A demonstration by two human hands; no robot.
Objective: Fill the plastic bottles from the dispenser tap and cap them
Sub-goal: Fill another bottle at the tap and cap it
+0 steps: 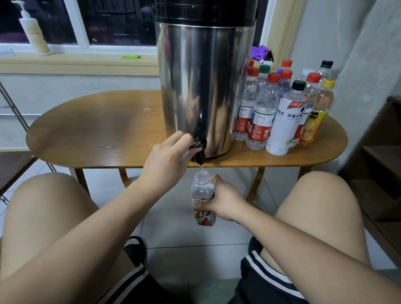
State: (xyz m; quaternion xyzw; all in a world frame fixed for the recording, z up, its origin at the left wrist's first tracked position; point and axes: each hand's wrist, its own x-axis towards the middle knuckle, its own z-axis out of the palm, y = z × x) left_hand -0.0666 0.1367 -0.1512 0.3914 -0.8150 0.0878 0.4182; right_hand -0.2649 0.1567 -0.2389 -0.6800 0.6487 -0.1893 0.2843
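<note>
Steel cylindrical dispenser (198, 79), black tap (198, 149), clear ribbed bottle (202, 198), oval wooden table (99, 131)

One dispenser (196, 78), one uncapped bottle (202, 188), about twelve capped bottles (262, 113) and one pump bottle (34, 33).

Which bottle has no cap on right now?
The bottle the right hand holds under the tap; the table bottles are all capped.

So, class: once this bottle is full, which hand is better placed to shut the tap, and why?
Left. The left hand grips the tap by its lever, while the right hand holds the uncapped bottle under the spout and would likely have to let go.
</note>
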